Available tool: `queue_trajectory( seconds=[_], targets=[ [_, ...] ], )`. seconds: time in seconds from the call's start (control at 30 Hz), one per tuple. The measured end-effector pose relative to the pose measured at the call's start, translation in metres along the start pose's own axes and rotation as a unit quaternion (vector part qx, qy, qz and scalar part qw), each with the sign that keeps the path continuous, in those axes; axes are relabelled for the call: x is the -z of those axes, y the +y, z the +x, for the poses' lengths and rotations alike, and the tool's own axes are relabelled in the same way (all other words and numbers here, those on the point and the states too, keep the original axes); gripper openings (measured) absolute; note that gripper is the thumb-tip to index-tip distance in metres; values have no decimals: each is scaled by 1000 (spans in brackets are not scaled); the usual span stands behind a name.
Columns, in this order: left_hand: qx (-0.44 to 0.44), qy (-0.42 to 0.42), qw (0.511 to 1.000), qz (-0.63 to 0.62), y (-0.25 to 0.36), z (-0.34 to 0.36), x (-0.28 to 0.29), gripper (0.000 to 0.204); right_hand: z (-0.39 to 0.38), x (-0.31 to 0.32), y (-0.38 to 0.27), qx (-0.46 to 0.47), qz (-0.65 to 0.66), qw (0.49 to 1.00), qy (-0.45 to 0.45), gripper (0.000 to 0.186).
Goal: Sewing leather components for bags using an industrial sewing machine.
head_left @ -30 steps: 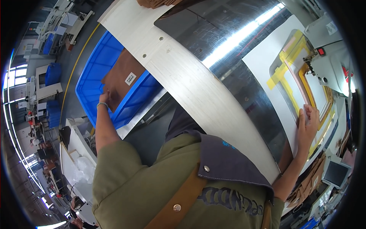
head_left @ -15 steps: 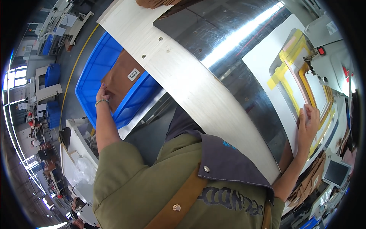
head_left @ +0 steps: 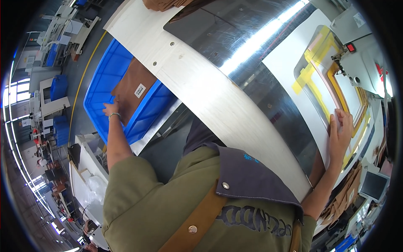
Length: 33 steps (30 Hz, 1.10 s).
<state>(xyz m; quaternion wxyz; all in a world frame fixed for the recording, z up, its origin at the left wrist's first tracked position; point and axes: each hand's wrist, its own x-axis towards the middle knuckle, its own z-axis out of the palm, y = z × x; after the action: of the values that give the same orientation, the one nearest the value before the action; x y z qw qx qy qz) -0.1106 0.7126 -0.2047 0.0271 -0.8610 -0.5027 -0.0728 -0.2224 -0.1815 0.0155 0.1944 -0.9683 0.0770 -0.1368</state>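
Note:
My left hand (head_left: pixel 111 110) reaches over the blue plastic bin (head_left: pixel 93 100), its fingers apart at the near-left corner of a brown sheet (head_left: pixel 131 89) with a white label. The sheet, leather-like in look, lies in the bin; whether a fingertip still touches it is hard to tell. On the right, my right hand (head_left: pixel 344 126) has bent fingers and thumb on the edge of a clear template (head_left: pixel 321 90), which carries yellow tape and frame-shaped strips. The template sits on a white sheet (head_left: pixel 289 69) beside a sewing machine head (head_left: pixel 365 63).
Between the hands runs a pale table edge (head_left: pixel 201 80) with a shiny metal plate (head_left: pixel 256 88). Brown pieces (head_left: pixel 166 3) lie at its far end, and more brown pieces (head_left: pixel 342 197) beyond my right forearm. A screen (head_left: pixel 373 185) stands at the right.
The brown sheet has shifted slightly down and left in the bin. My left hand's fingers have spread from its corner. My right hand stays at the template's edge.

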Motion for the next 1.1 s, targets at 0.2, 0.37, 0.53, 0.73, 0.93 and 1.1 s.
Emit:
queue_trajectory(
  seconds=[0.2,0.37,0.53,0.73,0.93,1.1],
  targets=[
    [-218,-489,842,-71,65,-64,-71,98,-8,17,-18,9,-67,998,5,23],
    [-390,-59,918,24,15,59,6,57,-8,38,9,49,-2,998,31,30],
    [-371,182,813,-410,187,-31,100,34,-28,68,10,11,-106,994,33,31],
    [-661,90,530,-523,327,-272,296,24,-28,54,5,7,-87,996,-15,36],
    [-832,-246,347,-355,388,-483,328,30,-29,26,9,7,-192,981,17,23],
    [-889,-187,242,-341,425,-553,312,39,-18,16,14,73,-161,982,59,15]
  ],
)
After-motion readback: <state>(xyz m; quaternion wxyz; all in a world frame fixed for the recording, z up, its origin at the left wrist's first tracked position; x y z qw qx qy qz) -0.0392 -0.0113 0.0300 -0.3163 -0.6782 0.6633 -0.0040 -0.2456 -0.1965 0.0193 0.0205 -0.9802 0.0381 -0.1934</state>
